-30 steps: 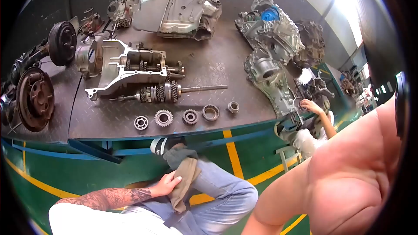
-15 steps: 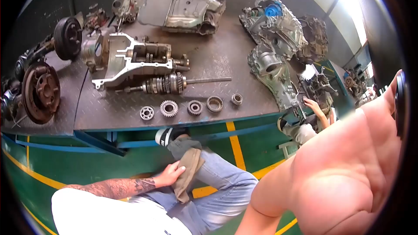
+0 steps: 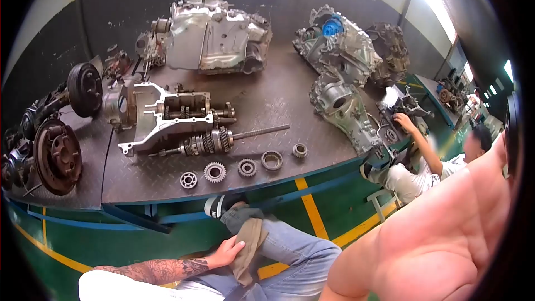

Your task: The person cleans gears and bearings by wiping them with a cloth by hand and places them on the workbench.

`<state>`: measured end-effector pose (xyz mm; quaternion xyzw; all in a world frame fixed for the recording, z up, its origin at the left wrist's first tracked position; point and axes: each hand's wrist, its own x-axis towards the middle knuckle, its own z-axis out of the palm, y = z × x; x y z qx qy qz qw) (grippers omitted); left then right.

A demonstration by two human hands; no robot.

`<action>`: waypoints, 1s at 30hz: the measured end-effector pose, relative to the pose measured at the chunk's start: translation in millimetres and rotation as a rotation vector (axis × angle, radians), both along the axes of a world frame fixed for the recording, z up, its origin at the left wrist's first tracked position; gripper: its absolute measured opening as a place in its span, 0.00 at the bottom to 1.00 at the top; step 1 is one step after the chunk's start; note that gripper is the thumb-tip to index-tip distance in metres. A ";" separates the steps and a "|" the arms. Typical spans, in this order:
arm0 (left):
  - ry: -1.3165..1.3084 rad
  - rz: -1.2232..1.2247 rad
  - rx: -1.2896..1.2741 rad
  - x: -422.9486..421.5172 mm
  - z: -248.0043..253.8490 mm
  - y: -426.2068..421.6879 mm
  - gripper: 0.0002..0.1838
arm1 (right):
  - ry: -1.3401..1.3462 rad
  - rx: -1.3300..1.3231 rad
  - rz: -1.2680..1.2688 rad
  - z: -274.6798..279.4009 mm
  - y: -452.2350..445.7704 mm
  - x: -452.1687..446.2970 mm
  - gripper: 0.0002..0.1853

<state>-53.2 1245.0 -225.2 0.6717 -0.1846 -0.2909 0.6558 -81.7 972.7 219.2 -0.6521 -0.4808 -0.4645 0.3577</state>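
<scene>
My left hand (image 3: pixel 227 252), at the end of a tattooed forearm, is closed on a brown cloth (image 3: pixel 249 249) lying over my bent leg in jeans. My right hand (image 3: pixel 446 234) is raised very close to the camera, its palm and wrist filling the lower right. Its fingers run out of sight beside a dark edge, so whether they hold anything is hidden. Beyond my legs, a ball bearing (image 3: pixel 188 180), a toothed gear (image 3: pixel 214 179) and several smaller gears and rings lie in a row along the bench's front edge. Behind them rests a gear shaft (image 3: pixel 207 142).
On the metal bench (image 3: pixel 262 97) stand an opened gearbox housing (image 3: pixel 146 125), a large transmission (image 3: pixel 217 39) and more castings (image 3: pixel 343 106). Brake drums (image 3: pixel 57 156) sit at left. At right another person (image 3: pixel 423 175) sits, one hand on parts.
The camera view has tilted up, so the bench and parts appear lower and more of the seated person shows. My left hand keeps hold of the cloth; my right stays raised.
</scene>
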 end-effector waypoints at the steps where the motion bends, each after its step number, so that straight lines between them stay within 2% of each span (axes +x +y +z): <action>1: -0.026 -0.033 0.026 6.2 1.0 -2.9 0.24 | 0.008 0.005 -0.002 -4.8 2.0 5.3 0.22; 3: -0.044 -0.048 0.090 2.8 -4.5 1.8 0.25 | 0.032 0.026 0.013 -13.1 7.4 14.6 0.22; 4: 0.036 -0.075 0.008 3.9 -0.9 1.9 0.25 | 0.043 0.038 0.019 -15.5 9.7 16.4 0.23; 8: -0.072 -0.018 -0.007 14.4 3.5 1.3 0.25 | 0.029 0.042 0.049 -28.2 20.2 13.1 0.23; 10: 0.031 -0.041 0.020 3.7 -11.2 1.9 0.25 | 0.072 0.055 0.053 -30.3 21.6 15.2 0.23; 14: 0.043 -0.018 0.002 2.9 3.6 1.5 0.25 | 0.110 0.064 0.048 -35.7 24.9 15.5 0.24; 16: -0.044 0.006 -0.036 3.6 6.6 -0.3 0.25 | 0.127 0.061 0.054 -41.3 27.6 17.0 0.24; 22: 0.069 0.002 -0.017 1.7 9.4 2.2 0.24 | 0.169 0.064 0.079 -39.5 30.5 18.1 0.25; 23: -0.058 0.050 -0.042 1.4 3.4 -1.1 0.24 | 0.165 0.066 0.083 -39.9 30.0 17.1 0.25; 26: 0.090 -0.030 -0.026 5.6 6.2 2.2 0.25 | 0.176 0.066 0.088 -40.7 27.2 17.9 0.26; 27: 0.099 -0.091 0.029 9.9 8.8 4.7 0.27 | 0.179 0.066 0.085 -42.3 26.9 17.8 0.26; 30: 0.018 -0.032 -0.008 3.3 -5.2 -1.4 0.27 | 0.169 0.067 0.088 -49.3 26.3 18.1 0.26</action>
